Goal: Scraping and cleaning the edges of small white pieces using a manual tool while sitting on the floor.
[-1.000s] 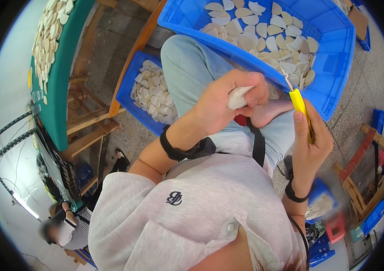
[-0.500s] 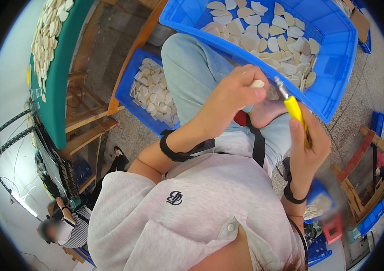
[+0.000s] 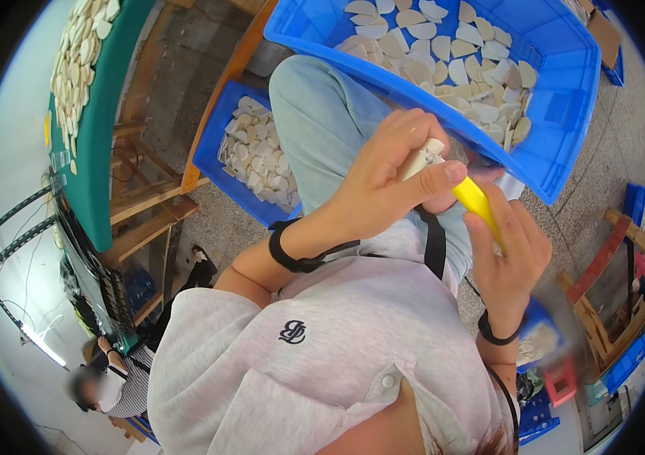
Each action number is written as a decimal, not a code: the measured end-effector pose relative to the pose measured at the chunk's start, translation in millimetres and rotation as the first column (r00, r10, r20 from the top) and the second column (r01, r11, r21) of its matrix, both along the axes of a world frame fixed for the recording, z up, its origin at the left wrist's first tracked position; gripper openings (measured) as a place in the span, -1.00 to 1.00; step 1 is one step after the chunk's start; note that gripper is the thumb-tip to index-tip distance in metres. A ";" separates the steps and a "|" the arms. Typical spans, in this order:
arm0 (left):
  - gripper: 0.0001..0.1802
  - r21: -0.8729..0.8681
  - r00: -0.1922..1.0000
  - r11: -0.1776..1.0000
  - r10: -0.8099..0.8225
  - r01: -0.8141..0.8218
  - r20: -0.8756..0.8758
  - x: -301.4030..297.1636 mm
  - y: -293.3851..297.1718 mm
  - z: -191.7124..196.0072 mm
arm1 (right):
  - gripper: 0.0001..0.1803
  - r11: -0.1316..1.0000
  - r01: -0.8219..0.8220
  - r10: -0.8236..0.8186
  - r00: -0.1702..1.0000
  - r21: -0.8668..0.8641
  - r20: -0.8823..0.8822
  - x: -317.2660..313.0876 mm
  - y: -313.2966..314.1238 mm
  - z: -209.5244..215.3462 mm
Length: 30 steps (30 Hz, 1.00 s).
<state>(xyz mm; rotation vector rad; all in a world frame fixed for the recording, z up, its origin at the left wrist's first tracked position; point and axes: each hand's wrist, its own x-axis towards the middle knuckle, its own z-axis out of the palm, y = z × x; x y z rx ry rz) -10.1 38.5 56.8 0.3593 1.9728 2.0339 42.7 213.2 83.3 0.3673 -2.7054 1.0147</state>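
My left hand is closed around an off-white piece, much of which the fingers cover; it looks like the flat half-round pieces nearby. A yellow-handled hand tool with a short metal head is gripped in my right hand. The tool's head meets the end of the piece, beside my left thumb, so its exact shape is hard to see. Just beyond my hands stands a large blue crate holding many half-round off-white pieces.
A smaller blue bin full of off-white pieces stands left of my leg. At far left, a green-topped table carries a heap of pieces. Another person is at lower left. Wooden frames and a red stool are on the right.
My right hand has moved left with the yellow-handled tool, bringing its metal head against the piece. My left hand has turned, showing more of the piece.
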 end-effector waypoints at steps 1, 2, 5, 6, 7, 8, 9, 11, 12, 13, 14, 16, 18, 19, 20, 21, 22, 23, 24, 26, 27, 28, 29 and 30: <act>-0.71 0.000 1.000 1.000 -0.001 0.001 0.000 0.5 0.2 -0.4 | -0.62 1.000 0.001 0.000 1.000 0.019 -0.010 0.1 -0.6 -0.2; -0.70 0.013 1.000 1.000 0.002 -0.003 0.011 1.2 0.3 -1.4 | -0.62 0.999 0.001 -0.001 1.000 0.038 -0.020 0.2 -1.0 -0.4; -0.68 0.034 1.000 0.999 0.009 -0.010 0.020 2.6 0.8 -3.0 | -0.61 0.999 0.014 -0.013 1.000 0.041 -0.024 0.8 -1.5 -0.4; -0.68 0.041 1.000 0.999 0.014 -0.014 0.017 3.1 0.8 -3.3 | -0.61 0.999 0.014 -0.013 1.000 0.041 -0.024 0.9 -1.5 -0.5; -0.68 0.041 1.000 0.999 0.013 -0.014 0.016 2.9 0.8 -4.6 | -0.61 0.999 0.014 -0.012 1.000 0.041 -0.028 0.8 -1.5 -0.6; -0.67 -0.014 0.996 0.999 0.033 -0.034 -0.085 1.9 0.7 -6.8 | -0.61 0.999 0.013 -0.012 0.999 0.041 -0.033 0.9 -1.4 -0.7; -0.67 -0.065 0.982 0.996 0.045 -0.058 -0.185 0.8 0.3 -8.9 | -0.61 0.999 0.014 -0.013 0.999 0.042 -0.033 1.4 -1.3 -0.4; -0.66 -0.144 0.962 0.986 0.038 -0.080 -0.269 -2.3 -2.9 -12.3 | -0.63 0.997 0.026 -0.025 1.000 0.078 -0.018 2.5 -0.8 0.3; -0.66 -0.223 0.936 0.969 0.025 -0.109 -0.350 -3.0 -3.8 -13.0 | -0.63 0.997 0.027 -0.026 0.999 0.078 -0.019 2.3 -2.2 -0.1; -0.66 -0.223 0.936 0.969 0.024 -0.108 -0.351 -3.0 -1.9 -12.7 | -0.65 0.996 0.077 -0.077 0.997 0.035 0.004 1.5 -4.8 -1.1; -0.64 -0.184 0.935 0.976 0.048 -0.119 -0.351 -2.9 1.6 -12.2 | -0.67 0.992 0.127 -0.126 0.992 -0.007 0.029 1.1 -6.4 -2.3; -0.62 -0.145 0.933 0.981 0.074 -0.132 -0.351 -1.9 2.9 -11.4 | -0.70 0.977 0.194 -0.191 0.981 -0.090 0.036 0.8 -4.2 -7.2; -0.62 0.219 0.950 0.975 -0.048 -0.022 0.310 -0.6 -1.6 -10.0 | -0.72 0.951 0.259 -0.254 0.966 -0.171 0.048 0.8 -3.2 -6.1; -0.62 0.220 0.950 0.975 -0.047 -0.023 0.309 -3.6 -3.9 -10.2 | -0.74 0.929 0.315 -0.289 0.945 -0.195 0.150 1.8 -2.8 -1.8; -0.58 0.328 0.924 0.944 -0.153 0.033 0.350 -9.1 -6.3 -11.1 | -0.77 0.904 0.371 -0.317 0.915 -0.213 0.252 1.7 -2.7 0.7; -0.53 0.433 0.890 0.898 -0.258 0.077 0.377 -12.1 -8.1 -12.2 | -0.77 0.905 0.366 -0.312 0.917 -0.214 0.250 1.2 -3.2 -0.2; -0.53 0.432 0.892 0.899 -0.252 0.073 0.374 -13.2 -9.1 -12.2 | -0.76 0.904 0.353 -0.300 0.926 -0.240 0.231 0.5 -3.8 -1.8; -0.55 0.507 0.853 0.860 -0.300 0.049 0.426 -14.1 -10.1 -12.0 | -0.75 0.903 0.337 -0.286 0.935 -0.267 0.211 -0.3 -4.6 -3.6; -0.57 0.578 0.813 0.816 -0.347 0.016 0.467 -15.4 -11.0 -11.2 | -0.75 0.907 0.323 -0.274 0.940 -0.270 0.205 -1.3 -5.4 -5.4; -0.59 0.607 0.765 0.792 -0.350 -0.066 0.541 -13.4 -11.9 -10.4 | -0.77 0.899 0.327 -0.284 0.942 -0.292 0.180 -0.3 -7.4 -8.9; -0.61 0.630 0.701 0.764 -0.374 -0.138 0.607 -14.8 -12.2 -10.6 | -0.77 0.904 0.309 -0.270 0.949 -0.296 0.166 -1.1 -7.4 -9.8; -0.61 0.633 0.717 0.762 -0.362 -0.141 0.596 -16.2 -13.0 -12.4 | -0.77 0.901 0.324 -0.279 0.942 -0.288 0.189 -0.9 -6.6 -10.3; -0.62 0.639 0.725 0.758 -0.367 -0.132 0.583 -17.4 -14.3 -15.3 | -0.78 0.898 0.339 -0.287 0.934 -0.279 0.212 -1.7 -6.4 -9.9; -0.64 0.645 0.730 0.755 -0.372 -0.123 0.574 -17.7 -16.2 -16.6 | -0.78 0.898 0.337 -0.281 0.934 -0.282 0.222 -2.3 -7.3 -9.2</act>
